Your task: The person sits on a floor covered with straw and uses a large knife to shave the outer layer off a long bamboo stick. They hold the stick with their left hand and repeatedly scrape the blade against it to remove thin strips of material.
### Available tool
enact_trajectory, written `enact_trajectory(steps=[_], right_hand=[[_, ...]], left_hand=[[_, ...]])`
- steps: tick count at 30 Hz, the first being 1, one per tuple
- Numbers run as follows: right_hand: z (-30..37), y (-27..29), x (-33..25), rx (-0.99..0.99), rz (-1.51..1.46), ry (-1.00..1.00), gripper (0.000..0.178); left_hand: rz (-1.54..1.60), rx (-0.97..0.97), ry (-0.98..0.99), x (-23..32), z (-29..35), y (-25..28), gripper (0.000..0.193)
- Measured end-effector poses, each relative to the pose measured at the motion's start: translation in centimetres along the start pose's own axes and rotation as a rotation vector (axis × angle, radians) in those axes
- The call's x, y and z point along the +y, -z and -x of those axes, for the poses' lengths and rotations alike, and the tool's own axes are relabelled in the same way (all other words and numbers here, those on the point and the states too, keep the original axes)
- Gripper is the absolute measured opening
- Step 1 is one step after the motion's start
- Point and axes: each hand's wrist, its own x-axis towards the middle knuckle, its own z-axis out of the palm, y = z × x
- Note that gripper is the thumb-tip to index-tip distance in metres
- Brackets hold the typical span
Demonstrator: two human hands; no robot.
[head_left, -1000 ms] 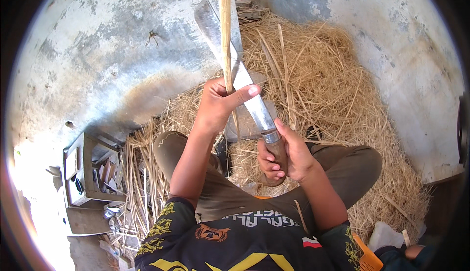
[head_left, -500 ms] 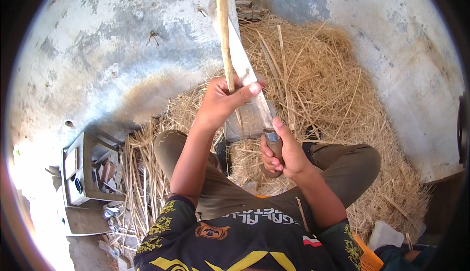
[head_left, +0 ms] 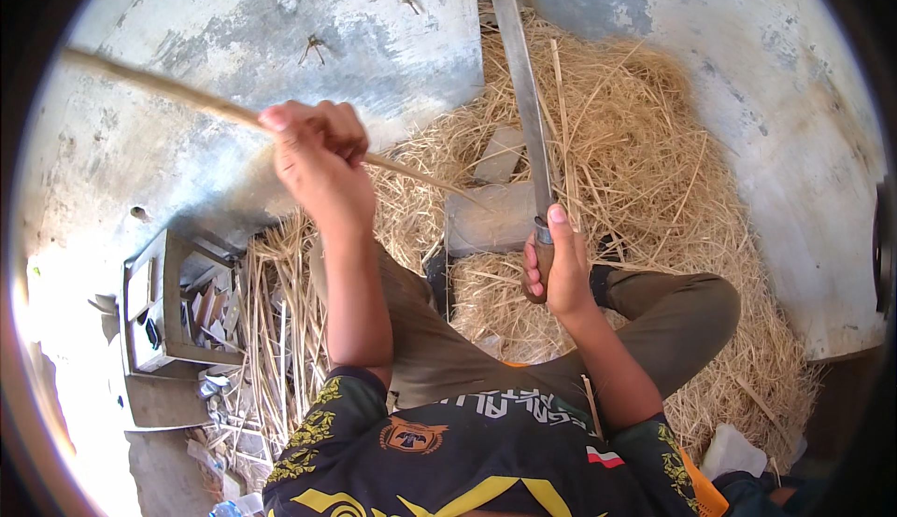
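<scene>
My left hand (head_left: 327,157) is closed round a long pale wooden stick (head_left: 177,92), held out to the left. The stick slants from the upper left down to a thin end above a wooden block (head_left: 495,218). In my right hand (head_left: 565,260) is the wooden handle of a machete (head_left: 525,83), with my thumb laid along the top of the grip. Its long steel blade points up and away from me, apart from the stick. The block lies among shavings between my bent legs.
A heap of straw-coloured shavings (head_left: 635,153) spreads ahead and to the right, against the worn walls. Long split strips (head_left: 280,302) lie by my left leg. Further left stands a wooden frame (head_left: 168,311) with scraps in it. A white lump (head_left: 733,452) sits at the lower right.
My left hand has swung the stick left, from nearly upright beside the blade to a slant. The left hand has come off the machete blade, which now stands more upright in my right hand.
</scene>
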Motion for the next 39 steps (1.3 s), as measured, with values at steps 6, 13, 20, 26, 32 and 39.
enact_trajectory(steps=[6, 13, 20, 26, 32, 39], right_hand=[[-0.6, -3.7, 5.9, 0.020, 0.023, -0.155, 0.076], [-1.5, -3.8, 11.2, 0.050, 0.167, -0.017, 0.072], [-2.4, -3.8, 10.8, 0.092, 0.468, 0.057, 0.080], [-1.4, -3.9, 9.3, 0.059, 0.407, 0.035, 0.083], [-3.6, -1.7, 11.5, 0.125, 0.451, -0.123, 0.084], [-2.3, -3.4, 8.4, 0.020, 0.340, -0.006, 0.083]], left_hand=[[0.121, 0.152, 0.188, -5.1, 2.9, -2.2, 0.062], [0.218, 0.145, 0.293, -5.3, 4.0, -2.0, 0.070], [0.089, 0.196, 0.289, -5.1, 3.4, -2.3, 0.072], [0.160, 0.164, 0.318, -5.0, 4.1, -2.3, 0.075], [0.179, 0.109, 0.331, -5.3, 3.9, -2.6, 0.076], [0.318, -0.035, 0.348, -5.3, 4.0, -1.1, 0.076]])
